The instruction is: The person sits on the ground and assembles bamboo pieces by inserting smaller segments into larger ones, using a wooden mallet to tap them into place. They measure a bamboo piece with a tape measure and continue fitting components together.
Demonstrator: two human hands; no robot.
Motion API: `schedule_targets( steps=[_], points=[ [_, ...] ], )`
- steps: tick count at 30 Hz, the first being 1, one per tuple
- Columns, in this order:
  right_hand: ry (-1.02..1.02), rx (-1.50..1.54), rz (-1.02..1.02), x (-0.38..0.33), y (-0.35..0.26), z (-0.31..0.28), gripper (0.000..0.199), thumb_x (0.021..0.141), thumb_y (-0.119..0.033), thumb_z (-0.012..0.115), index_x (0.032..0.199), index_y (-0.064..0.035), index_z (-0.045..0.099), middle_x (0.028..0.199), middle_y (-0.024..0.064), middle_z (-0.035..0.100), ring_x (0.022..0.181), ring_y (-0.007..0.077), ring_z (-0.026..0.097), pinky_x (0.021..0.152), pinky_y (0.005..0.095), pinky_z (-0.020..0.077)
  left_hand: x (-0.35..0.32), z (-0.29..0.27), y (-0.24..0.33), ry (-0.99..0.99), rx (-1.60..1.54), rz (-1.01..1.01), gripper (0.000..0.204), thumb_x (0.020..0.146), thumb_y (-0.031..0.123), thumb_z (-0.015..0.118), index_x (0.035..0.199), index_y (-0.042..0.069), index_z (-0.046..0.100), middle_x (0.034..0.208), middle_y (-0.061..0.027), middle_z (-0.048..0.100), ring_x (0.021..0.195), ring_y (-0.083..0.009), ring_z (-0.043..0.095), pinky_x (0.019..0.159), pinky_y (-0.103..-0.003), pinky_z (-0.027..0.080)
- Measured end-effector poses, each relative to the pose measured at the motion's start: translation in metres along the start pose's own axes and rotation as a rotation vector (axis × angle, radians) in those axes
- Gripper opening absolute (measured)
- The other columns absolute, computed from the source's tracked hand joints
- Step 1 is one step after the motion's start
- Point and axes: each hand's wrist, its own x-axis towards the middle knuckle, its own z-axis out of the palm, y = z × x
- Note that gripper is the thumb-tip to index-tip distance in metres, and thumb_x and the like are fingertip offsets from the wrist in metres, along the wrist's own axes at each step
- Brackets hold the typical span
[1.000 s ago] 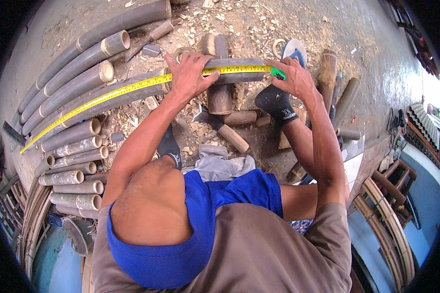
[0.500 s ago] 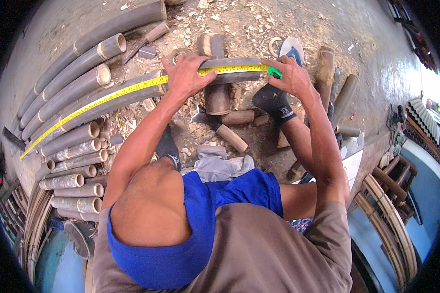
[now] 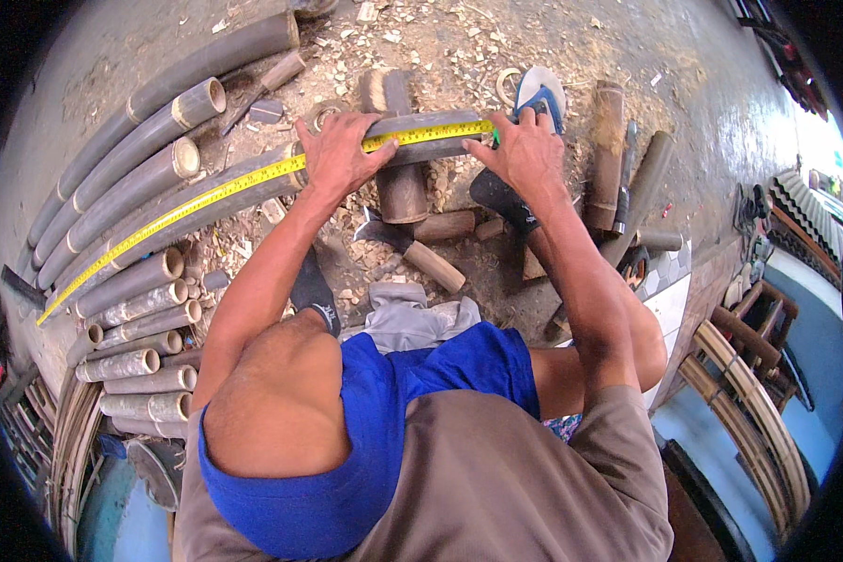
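A long, dark bamboo pole (image 3: 211, 208) lies across in front of me, with a yellow measuring tape (image 3: 183, 214) stretched along its upper side. My left hand (image 3: 339, 157) is closed over the pole, its thumb pressed beside the tape. At the pole's right end, my right hand (image 3: 526, 157) closes round the tape measure's green case (image 3: 495, 138), mostly hidden by the fingers. Its thumb reaches to the pole's lower edge. Under the pole's right part stands a thick bamboo block (image 3: 402, 195).
A hatchet-like tool with a wooden handle (image 3: 435, 267) lies below the block. Several bamboo poles (image 3: 126, 159) and short cut pieces (image 3: 145, 298) lie to the left. More bamboo lengths (image 3: 605, 155) rest at right. Wood chips (image 3: 440, 47) cover the floor beyond.
My right hand has shifted slightly left and turned, its thumb now at the pole's edge. Less of the green case shows. My left hand keeps its place on the pole; the whole view shifts slightly.
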Motion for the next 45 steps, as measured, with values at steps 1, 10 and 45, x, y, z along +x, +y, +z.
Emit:
schedule_targets(
  steps=[1, 10, 45],
  points=[
    [-0.018, -0.024, 0.032, -0.001, -0.005, -0.002, 0.059, 0.086, -0.063, 0.07, 0.12, -0.0147, 0.072, 0.105, 0.0207, 0.063, 0.104, 0.0392, 0.061, 0.078, 0.0542, 0.054, 0.0, -0.001, 0.0, -0.002, 0.013, -0.002, 0.06, 0.087, 0.061, 0.067, 0.133, 0.022, 0.068, 0.137, -0.0043, 0.065, 0.132, -0.0268, 0.056, 0.115, -0.077, 0.013],
    [-0.014, -0.093, 0.109, 0.0, -0.021, 0.002, 0.067, 0.085, -0.069, 0.068, 0.118, -0.0108, 0.071, 0.111, 0.0206, 0.063, 0.105, 0.038, 0.06, 0.077, 0.0527, 0.0522, 0.001, -0.008, 0.004, -0.046, -0.007, -0.002, 0.061, 0.088, 0.061, 0.066, 0.134, 0.02, 0.067, 0.137, -0.0051, 0.066, 0.131, -0.028, 0.057, 0.115, -0.076, 0.018],
    [0.027, 0.018, 0.094, -0.003, -0.01, 0.008, 0.053, 0.089, -0.059, 0.07, 0.12, -0.0154, 0.07, 0.11, 0.0202, 0.062, 0.109, 0.0402, 0.059, 0.082, 0.0572, 0.0517, -0.003, 0.001, -0.01, 0.062, -0.096, 0.116, 0.052, 0.088, 0.048, 0.067, 0.13, 0.017, 0.069, 0.129, -0.0049, 0.068, 0.126, -0.0251, 0.06, 0.116, -0.068, 0.02]
  ],
)
